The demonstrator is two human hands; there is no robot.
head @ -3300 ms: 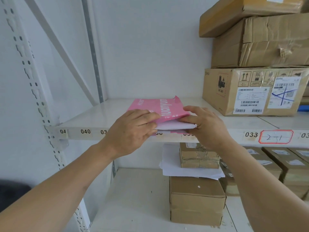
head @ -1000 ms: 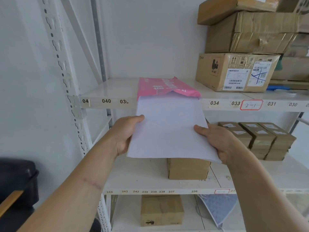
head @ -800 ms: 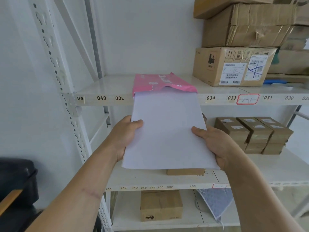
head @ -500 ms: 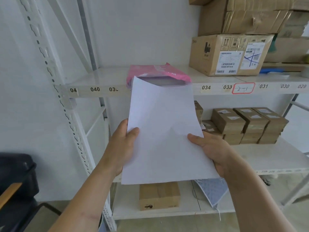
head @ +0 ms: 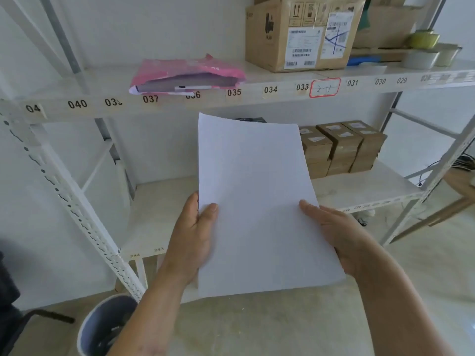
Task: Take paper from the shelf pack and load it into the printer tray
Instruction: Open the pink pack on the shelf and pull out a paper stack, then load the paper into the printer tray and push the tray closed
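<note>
I hold a thin stack of white paper (head: 257, 201) in front of me, clear of the shelf. My left hand (head: 191, 240) grips its left edge, thumb on top. My right hand (head: 334, 232) grips its right edge, thumb on the sheet. The open pink paper pack (head: 187, 73) lies on the upper shelf (head: 257, 96) above the sheets, its torn mouth facing me with paper still inside. No printer or tray is in view.
A labelled cardboard box (head: 300, 34) and tape rolls (head: 424, 50) stand on the upper shelf to the right. Small brown boxes (head: 341, 147) sit on the lower shelf (head: 359, 191). A grey bin (head: 105, 327) stands on the floor at lower left, beside the white shelf upright (head: 69, 201).
Both hands pulled the sheets out of the pink pack and drew them down and back from the shelf. The view has dropped and moved back, showing the floor and bin.
</note>
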